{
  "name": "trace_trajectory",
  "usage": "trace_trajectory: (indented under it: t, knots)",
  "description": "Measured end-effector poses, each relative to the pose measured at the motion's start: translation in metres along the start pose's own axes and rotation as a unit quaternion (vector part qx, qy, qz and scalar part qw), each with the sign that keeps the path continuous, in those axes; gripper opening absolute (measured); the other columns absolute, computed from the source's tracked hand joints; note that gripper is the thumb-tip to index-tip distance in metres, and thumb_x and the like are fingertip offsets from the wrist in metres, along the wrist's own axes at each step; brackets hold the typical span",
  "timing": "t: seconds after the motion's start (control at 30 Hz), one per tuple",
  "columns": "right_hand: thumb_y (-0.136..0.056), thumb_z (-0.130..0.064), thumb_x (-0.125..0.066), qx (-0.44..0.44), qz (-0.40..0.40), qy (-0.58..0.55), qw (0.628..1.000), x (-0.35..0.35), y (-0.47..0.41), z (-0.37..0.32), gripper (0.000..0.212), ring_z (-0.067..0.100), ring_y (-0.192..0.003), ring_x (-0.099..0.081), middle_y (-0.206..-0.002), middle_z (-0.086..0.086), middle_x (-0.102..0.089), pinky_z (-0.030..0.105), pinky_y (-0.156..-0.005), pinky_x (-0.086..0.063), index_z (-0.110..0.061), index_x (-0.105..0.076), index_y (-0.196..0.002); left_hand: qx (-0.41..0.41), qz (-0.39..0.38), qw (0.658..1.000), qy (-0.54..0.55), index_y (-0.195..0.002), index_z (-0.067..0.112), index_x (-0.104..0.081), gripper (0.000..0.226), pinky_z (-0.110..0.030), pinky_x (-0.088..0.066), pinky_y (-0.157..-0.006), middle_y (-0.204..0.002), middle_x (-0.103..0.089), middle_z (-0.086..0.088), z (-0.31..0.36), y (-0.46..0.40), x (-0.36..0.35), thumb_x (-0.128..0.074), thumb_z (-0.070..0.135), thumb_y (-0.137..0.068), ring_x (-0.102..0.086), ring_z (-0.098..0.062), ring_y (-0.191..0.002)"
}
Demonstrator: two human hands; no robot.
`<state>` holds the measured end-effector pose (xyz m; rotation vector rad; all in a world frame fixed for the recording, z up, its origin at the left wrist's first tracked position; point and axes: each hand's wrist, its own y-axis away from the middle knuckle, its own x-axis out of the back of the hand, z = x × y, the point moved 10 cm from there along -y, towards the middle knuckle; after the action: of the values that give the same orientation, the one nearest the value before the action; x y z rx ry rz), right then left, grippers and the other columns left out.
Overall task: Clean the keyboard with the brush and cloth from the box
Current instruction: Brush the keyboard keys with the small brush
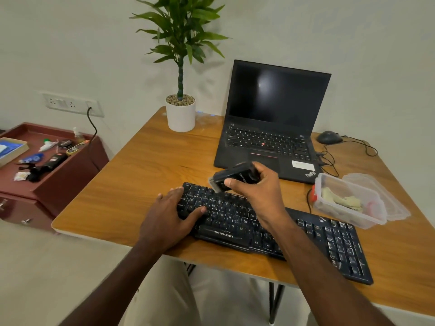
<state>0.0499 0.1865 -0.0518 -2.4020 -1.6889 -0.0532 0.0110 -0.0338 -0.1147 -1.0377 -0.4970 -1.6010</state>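
A wooden table (150, 161) is set against a pale wall. "ZEBRONICS" is read on the keyboard (277, 231), "ThinkPad" on the laptop (270, 128). The brush (231, 176) is gripped by the right hand (256, 187); the left hand (169, 212) is laid flat on the keys.

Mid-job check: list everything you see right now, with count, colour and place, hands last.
keyboard: one, black, near table edge
brush: one, black, above keyboard's far edge
box: one, clear plastic, right of keyboard
cloth: one, pale, inside box
lid: one, clear, behind box
laptop: one, black, open, screen dark
mouse: one, black, right of laptop
potted plant: one, green in white pot, far table edge
table: one, wooden
cabinet: one, maroon, left, small items on top
left hand: flat on keyboard's left end
right hand: holds brush
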Motion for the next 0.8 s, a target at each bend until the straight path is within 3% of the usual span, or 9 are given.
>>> trace_trajectory:
  t: [0.07,0.17,0.2,0.37,0.6,0.7,0.8]
  knots:
    - [-0.073,-0.013,-0.089,0.034,-0.032,0.049,0.998,-0.023,-0.015,-0.009,0.031,0.012,-0.094,-0.072,-0.094,-0.004,-0.076,0.04,-0.085,-0.061,-0.022,-0.074,-0.099,0.0,0.016,1.0,-0.004,-0.134,0.009,-0.057,0.09,-0.041,-0.035,-0.112,-0.131,-0.065,-0.009,0.001,0.002,0.004,-0.043,0.079,-0.08,-0.06,-0.026,-0.119]
    - [-0.077,-0.025,-0.087,0.105,-0.08,0.176,0.976,-0.064,-0.035,-0.028,0.023,0.001,-0.082,-0.065,-0.084,-0.011,-0.07,0.012,-0.073,-0.049,-0.026,-0.069,-0.092,0.0,0.022,1.0,0.001,-0.127,0.012,-0.06,0.079,-0.043,-0.043,-0.105,-0.121,-0.069,-0.005,-0.001,0.002,0.003,-0.044,0.076,-0.084,-0.064,-0.026,-0.108]
    - [-0.078,-0.029,-0.086,0.12,-0.103,0.213,0.964,-0.079,-0.038,-0.031,0.023,0.001,-0.08,-0.063,-0.083,-0.012,-0.068,0.01,-0.069,-0.046,-0.026,-0.068,-0.091,-0.003,0.015,1.0,0.001,-0.128,0.013,-0.058,0.08,-0.044,-0.043,-0.106,-0.123,-0.067,-0.005,-0.001,0.001,0.001,-0.043,0.077,-0.085,-0.062,-0.025,-0.11]
    - [-0.084,-0.032,-0.08,0.135,-0.176,0.324,0.92,-0.122,-0.051,-0.019,0.027,0.017,-0.084,-0.063,-0.09,-0.004,-0.065,0.037,-0.076,-0.055,-0.021,-0.062,-0.101,-0.006,0.0,1.0,-0.024,-0.141,0.008,-0.047,0.09,-0.04,-0.028,-0.117,-0.139,-0.057,-0.011,0.0,0.0,-0.004,-0.033,0.078,-0.086,-0.049,-0.026,-0.132]
    - [-0.082,-0.034,-0.081,0.116,-0.158,0.283,0.939,-0.116,-0.066,-0.022,0.023,0.009,-0.079,-0.061,-0.085,-0.008,-0.065,0.025,-0.067,-0.046,-0.023,-0.062,-0.091,0.005,-0.007,0.999,-0.031,-0.143,0.007,-0.045,0.091,-0.041,-0.03,-0.115,-0.141,-0.055,-0.014,-0.001,0.002,-0.005,-0.031,0.078,-0.086,-0.045,-0.03,-0.136]
    - [-0.084,-0.036,-0.079,0.121,-0.186,0.317,0.922,-0.127,-0.06,-0.014,0.025,0.014,-0.087,-0.063,-0.093,-0.005,-0.066,0.034,-0.077,-0.054,-0.024,-0.061,-0.098,0.005,-0.014,0.999,-0.035,-0.141,0.008,-0.046,0.089,-0.042,-0.031,-0.115,-0.14,-0.056,-0.014,0.001,0.002,-0.004,-0.03,0.077,-0.086,-0.047,-0.03,-0.134]
    - [-0.085,-0.035,-0.079,0.107,-0.168,0.314,0.928,-0.12,-0.068,-0.012,0.029,0.016,-0.092,-0.063,-0.098,-0.004,-0.066,0.036,-0.082,-0.055,-0.022,-0.062,-0.105,0.012,-0.018,0.999,-0.033,-0.14,0.008,-0.047,0.088,-0.043,-0.034,-0.113,-0.139,-0.057,-0.013,0.0,0.003,-0.004,-0.031,0.076,-0.086,-0.048,-0.03,-0.133]
